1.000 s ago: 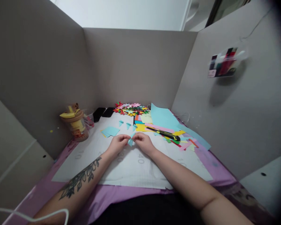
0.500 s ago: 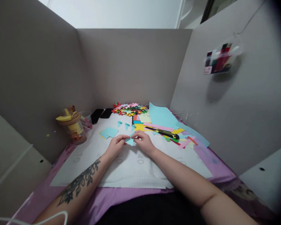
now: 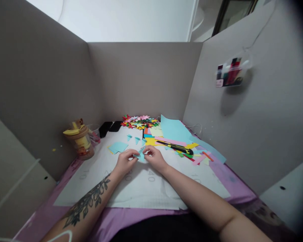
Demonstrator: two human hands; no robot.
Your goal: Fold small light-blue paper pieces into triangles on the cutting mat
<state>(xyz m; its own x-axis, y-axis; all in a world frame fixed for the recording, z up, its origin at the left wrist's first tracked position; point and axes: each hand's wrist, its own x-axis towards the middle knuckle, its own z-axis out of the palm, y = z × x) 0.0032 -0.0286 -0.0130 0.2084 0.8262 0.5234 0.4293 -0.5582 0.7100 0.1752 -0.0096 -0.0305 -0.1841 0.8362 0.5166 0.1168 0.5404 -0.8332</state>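
Observation:
Between my hands is a light blue piece of folded paper [image 3: 141,156], held just above the white sheet [image 3: 156,196]. My left hand [image 3: 127,160] pinches its left side, and my right hand [image 3: 154,158] pinches its right side. The fingertips partly hide the folds. Just beyond lie several small folded blue paper pieces [image 3: 137,139] in a row. Left of them is a small stack of blue paper squares [image 3: 118,147], with a yellow edge showing under it.
A black and yellow utility knife [image 3: 178,148] lies on paper scraps [image 3: 199,159] at right, near a large blue sheet [image 3: 174,129]. Folded paper stars [image 3: 140,121] pile up at the back. A lidded cup [image 3: 81,143] and two black phone-like slabs [image 3: 114,126] stand left. Grey panels [image 3: 143,77] enclose the table.
The whole view has shifted slightly, so things appear lower. Both hands still hold the blue paper, which now looks spread wider and turned a little between the fingers.

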